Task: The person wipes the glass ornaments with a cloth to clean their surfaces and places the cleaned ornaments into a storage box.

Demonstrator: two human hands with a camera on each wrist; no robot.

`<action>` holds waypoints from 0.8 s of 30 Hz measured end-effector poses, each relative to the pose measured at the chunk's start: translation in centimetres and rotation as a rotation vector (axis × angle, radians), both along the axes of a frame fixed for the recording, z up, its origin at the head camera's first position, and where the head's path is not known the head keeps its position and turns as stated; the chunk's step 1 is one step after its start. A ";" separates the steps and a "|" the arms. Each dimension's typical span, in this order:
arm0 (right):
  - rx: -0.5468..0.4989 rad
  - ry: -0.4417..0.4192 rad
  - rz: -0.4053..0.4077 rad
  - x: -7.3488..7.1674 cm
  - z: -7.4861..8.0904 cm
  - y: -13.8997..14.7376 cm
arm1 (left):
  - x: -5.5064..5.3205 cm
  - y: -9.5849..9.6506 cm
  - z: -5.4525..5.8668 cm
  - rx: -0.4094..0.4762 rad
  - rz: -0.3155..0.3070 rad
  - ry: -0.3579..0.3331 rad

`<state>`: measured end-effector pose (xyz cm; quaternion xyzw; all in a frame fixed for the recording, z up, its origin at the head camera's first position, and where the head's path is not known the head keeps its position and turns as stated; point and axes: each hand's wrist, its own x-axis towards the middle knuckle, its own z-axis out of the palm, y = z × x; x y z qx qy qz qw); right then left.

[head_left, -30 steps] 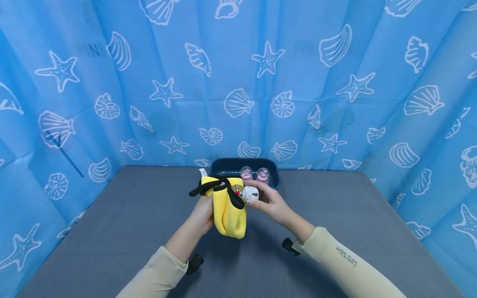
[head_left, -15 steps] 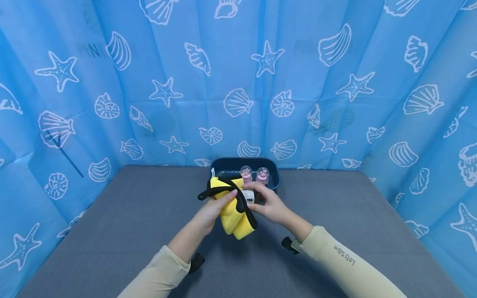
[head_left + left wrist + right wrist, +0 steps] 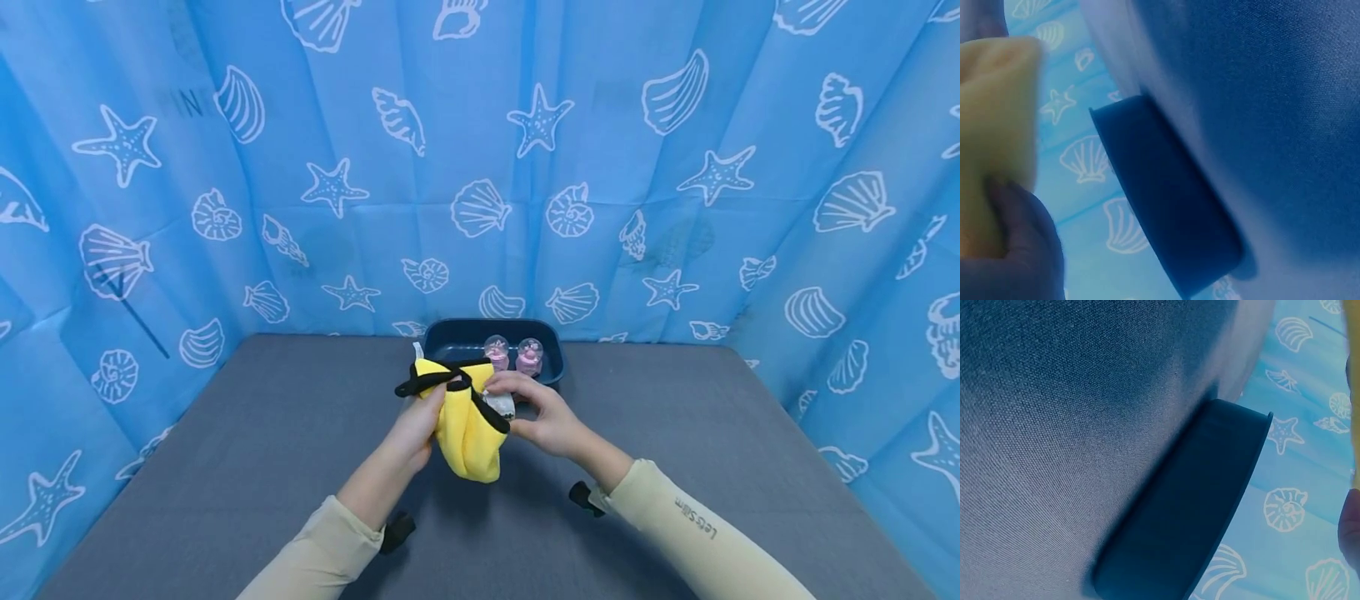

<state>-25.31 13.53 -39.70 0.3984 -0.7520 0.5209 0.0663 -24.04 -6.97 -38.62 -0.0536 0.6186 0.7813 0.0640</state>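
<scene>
A yellow cloth with black edging (image 3: 467,437) is gripped by my left hand (image 3: 416,425) above the table, in front of the tray. My right hand (image 3: 546,417) pinches the white base of a small snow globe (image 3: 501,405) between thumb and fingers. Its dome is covered by the cloth. In the left wrist view, curled fingers (image 3: 1029,250) press into the blurred yellow cloth (image 3: 997,119). At the right edge of the right wrist view, only a fingertip (image 3: 1350,531) and a strip of cloth (image 3: 1356,394) show.
Behind the hands stands a dark blue tray (image 3: 450,327) with two pink snow globes (image 3: 497,352) in its right half. A grey cloth covers the table (image 3: 285,467). A blue curtain with shells (image 3: 540,158) hangs behind and at both sides.
The cloth has shifted and turned in the left hand, going over the globe's dome, which showed one second ago. The right hand has kept its hold on the base, almost in place.
</scene>
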 end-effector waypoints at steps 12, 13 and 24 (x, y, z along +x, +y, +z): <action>-0.044 0.245 0.025 -0.8 -0.1 0.1 | 0.5 0.2 0.3 -0.059 -0.214 -0.081; -0.042 0.251 0.026 -0.8 -0.1 0.1 | 0.5 0.2 0.3 -0.049 -0.203 -0.078; -0.009 0.099 -0.008 -0.2 0.3 -0.3 | 0.8 0.4 -0.5 0.093 0.025 0.004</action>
